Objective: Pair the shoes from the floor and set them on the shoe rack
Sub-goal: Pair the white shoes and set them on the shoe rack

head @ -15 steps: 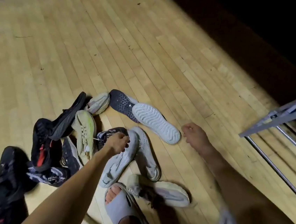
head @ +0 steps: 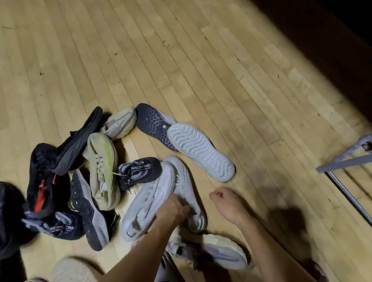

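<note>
A heap of mixed shoes lies on the wooden floor. Two white sneakers lie side by side, one [head: 146,205] on the left and one [head: 187,182] on the right. My left hand [head: 173,208] reaches between them, its fingers curled into the heel end of the right white sneaker. My right hand [head: 226,202] hovers just right of them, loosely curled and holding nothing. The grey metal shoe rack [head: 360,157] stands at the right edge, only its corner and rails showing.
A white-soled shoe [head: 200,151] and a dark-soled shoe [head: 152,123] lie upside down behind the pair. Black shoes [head: 74,143], a yellow-green shoe [head: 101,173] and a dark knit shoe [head: 140,170] lie left. A cream shoe [head: 222,248] lies by my slippered foot [head: 166,274].
My left hand has moved from the top of the white sneakers down to their heel end and taken hold. My right hand has drawn closer to the pair.
</note>
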Available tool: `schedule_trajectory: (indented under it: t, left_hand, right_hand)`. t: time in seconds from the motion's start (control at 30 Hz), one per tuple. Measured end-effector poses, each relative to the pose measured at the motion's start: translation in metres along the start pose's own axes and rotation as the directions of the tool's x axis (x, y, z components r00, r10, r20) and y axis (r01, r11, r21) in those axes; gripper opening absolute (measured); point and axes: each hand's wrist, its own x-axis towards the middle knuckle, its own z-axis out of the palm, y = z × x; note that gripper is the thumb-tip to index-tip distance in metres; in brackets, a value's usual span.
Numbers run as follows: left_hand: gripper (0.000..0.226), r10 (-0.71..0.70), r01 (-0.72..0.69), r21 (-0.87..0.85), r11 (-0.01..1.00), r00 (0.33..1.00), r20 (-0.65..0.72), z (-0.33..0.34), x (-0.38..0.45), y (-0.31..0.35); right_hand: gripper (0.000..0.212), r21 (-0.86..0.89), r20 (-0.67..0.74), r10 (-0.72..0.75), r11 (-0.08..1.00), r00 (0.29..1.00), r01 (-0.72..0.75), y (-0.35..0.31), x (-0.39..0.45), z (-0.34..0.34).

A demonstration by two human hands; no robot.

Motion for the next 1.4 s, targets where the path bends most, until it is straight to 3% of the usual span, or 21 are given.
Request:
schedule_trajectory:
  t: [0.1, 0.2, 0.27, 0.33, 0.4, 0.5, 0.63, 0.77, 0.87, 1.0, 1.1, 1.23, 1.4]
  left_hand:
    - [0.042, -0.104, 0.094, -0.173, 0.980, 0.993, -0.047, 0.017, 0.000, 0.003]
    - [0.066, -0.189, 0.158, -0.256, 0.954, 0.977, -0.102, 0.024, 0.004, 0.001]
    - [0.062, -0.144, 0.136, -0.067, 0.988, 0.978, -0.151, 0.020, -0.001, -0.001]
    - [0.056, -0.142, 0.137, -0.037, 0.990, 0.970, -0.197, 0.018, -0.004, -0.001]
    - [0.061, -0.150, 0.137, -0.079, 0.987, 0.972, -0.179, 0.022, -0.008, -0.001]
    - [0.068, -0.096, 0.098, 0.006, 0.995, 0.981, -0.171, 0.026, -0.013, -0.009]
    - [0.042, -0.011, -0.006, -0.088, 0.996, 0.982, -0.187, 0.024, -0.012, -0.023]
    - [0.038, -0.048, 0.035, -0.072, 0.997, 0.979, -0.197, 0.018, -0.018, -0.014]
    - [0.020, -0.083, 0.074, -0.060, 0.995, 0.983, -0.164, 0.011, -0.017, -0.011]
    - [0.036, -0.074, 0.074, -0.005, 0.997, 0.992, -0.104, 0.008, -0.009, -0.009]
    - [0.037, -0.042, 0.044, 0.022, 0.999, 0.995, -0.091, 0.012, -0.003, -0.009]
    - [0.037, -0.046, 0.051, 0.060, 0.997, 0.996, -0.077, 0.015, 0.002, -0.012]
    - [0.039, -0.025, 0.037, 0.147, 0.988, 0.996, -0.081, 0.016, 0.027, -0.028]
  right_hand:
    - [0.036, -0.016, 0.000, 0.016, 1.000, 1.000, -0.016, 0.000, -0.002, 0.003]
    - [0.038, -0.033, -0.005, 0.015, 0.999, 1.000, -0.016, 0.002, -0.005, -0.001]
    - [0.037, -0.039, -0.002, 0.013, 0.999, 1.000, -0.013, 0.001, -0.008, -0.005]
    - [0.034, -0.044, -0.005, 0.007, 0.999, 1.000, -0.008, 0.000, -0.013, -0.007]
    - [0.033, -0.049, -0.008, 0.002, 0.999, 1.000, -0.002, -0.002, -0.018, -0.007]
    - [0.031, -0.038, 0.005, -0.020, 0.999, 1.000, 0.020, -0.007, -0.026, -0.006]
    - [0.030, -0.012, 0.006, -0.032, 0.999, 0.999, 0.032, -0.009, -0.036, -0.008]
    - [0.029, -0.025, -0.007, -0.018, 1.000, 1.000, 0.018, -0.006, -0.046, -0.020]
    - [0.027, 0.005, -0.037, -0.009, 1.000, 0.999, 0.009, -0.001, -0.052, -0.032]
    - [0.028, 0.007, -0.062, -0.012, 1.000, 0.998, 0.012, 0.008, -0.056, -0.042]
    - [0.029, -0.040, -0.066, -0.009, 0.999, 0.998, 0.006, 0.013, -0.053, -0.050]
    - [0.028, 0.084, -0.127, 0.015, 0.996, 0.992, -0.005, 0.020, -0.035, -0.065]
    - [0.037, 0.103, -0.161, 0.035, 0.995, 0.986, -0.019, 0.030, -0.028, -0.079]
